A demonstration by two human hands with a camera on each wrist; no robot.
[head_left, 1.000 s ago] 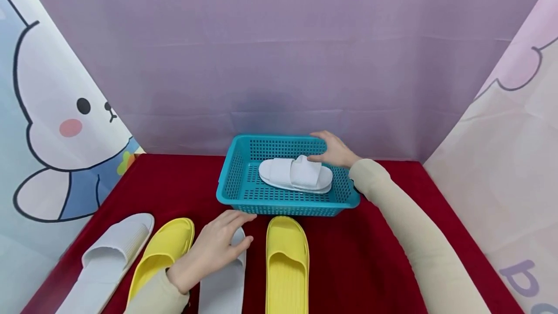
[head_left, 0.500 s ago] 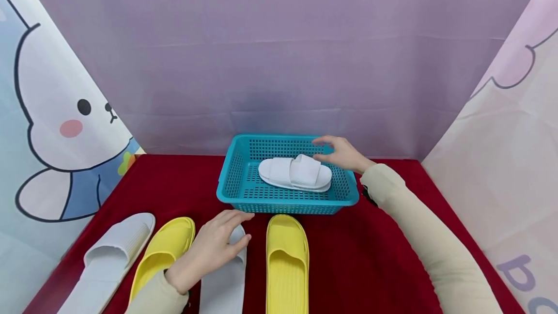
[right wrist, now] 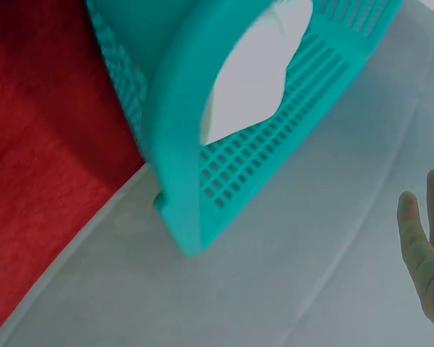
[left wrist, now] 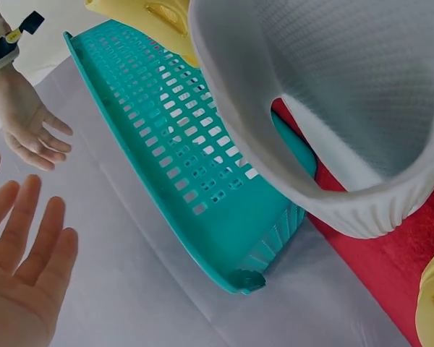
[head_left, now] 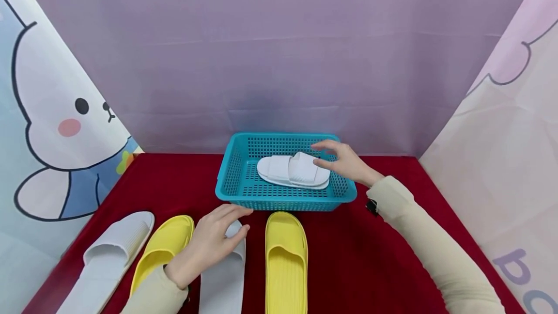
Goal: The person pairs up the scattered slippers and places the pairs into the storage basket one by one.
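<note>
- White slippers point(head_left: 302, 171), two overlapping, lie inside a blue basket point(head_left: 270, 200), their long axis running left to right.
- Right hand point(head_left: 346, 161) is nearer, over the basket's right end; its thumb and fingers are parted and grip nothing. Whether the thumb touches a slipper is unclear.
- Left hand point(head_left: 211, 239), loosely spread and holding nothing, is in front of the basket; the slippers lie beyond it, to its right.

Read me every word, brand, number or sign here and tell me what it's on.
Right curtain: one purple letter, tilted, perhaps "p" or "a"; I can't tell which.
Below it: a cut-off rounded letter, perhaps "o".
Nothing readable on the slippers or teal basket.
</note>
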